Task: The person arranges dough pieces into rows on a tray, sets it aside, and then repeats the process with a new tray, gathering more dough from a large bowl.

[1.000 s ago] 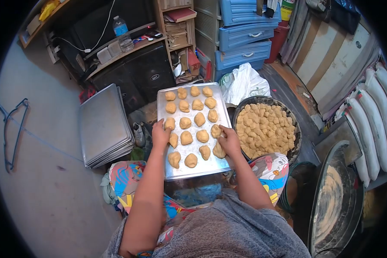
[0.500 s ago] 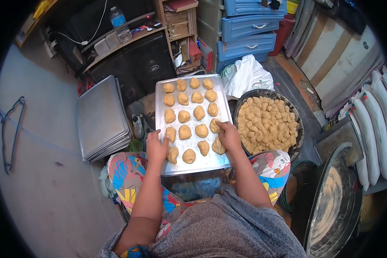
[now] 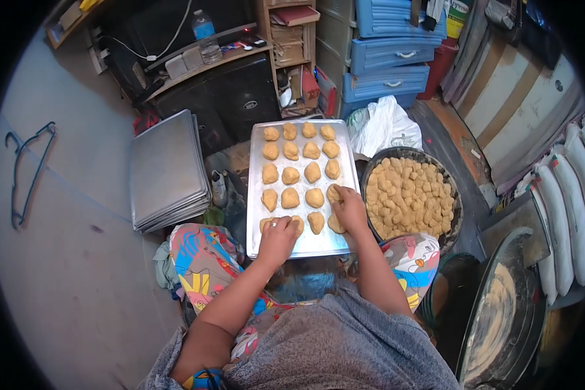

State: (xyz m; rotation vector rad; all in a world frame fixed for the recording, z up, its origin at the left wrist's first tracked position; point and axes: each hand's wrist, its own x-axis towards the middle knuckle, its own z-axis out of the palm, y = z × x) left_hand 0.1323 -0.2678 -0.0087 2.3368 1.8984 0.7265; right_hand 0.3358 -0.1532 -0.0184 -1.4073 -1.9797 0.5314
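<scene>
A silver baking tray (image 3: pixel 258 188) stands in front of me, bearing several rows of rough, tan dough balls (image 3: pixel 290 197). My left hand (image 3: pixel 277 240) lies over the near-left part of the tray. Its fingers reach forward across the front row, with dough showing on both sides of them. My right hand (image 3: pixel 350 211) is at the tray's right side, fingers bent onto the dough ball (image 3: pixel 333 193) at the end of the second row from me. Its fingertips are partly hidden. A large dark tub (image 3: pixel 460 208) filled with smaller dough pieces (image 3: pixel 406 195) stands right of the tray.
Stacked metal trays (image 3: pixel 168 169) lean at the left. A white plastic bag (image 3: pixel 390 127) lies behind the tub, before blue drawers (image 3: pixel 393 58). At right are a dark, flour-dusted basin (image 3: pixel 497 318) on its side and full white sacks (image 3: pixel 569 214). A hanger (image 3: pixel 29 175) is on the left wall.
My left hand has gone from the tray's left edge rightward onto the front row of dough. My right hand remains at the same dough ball. The whole view has shifted slightly.
</scene>
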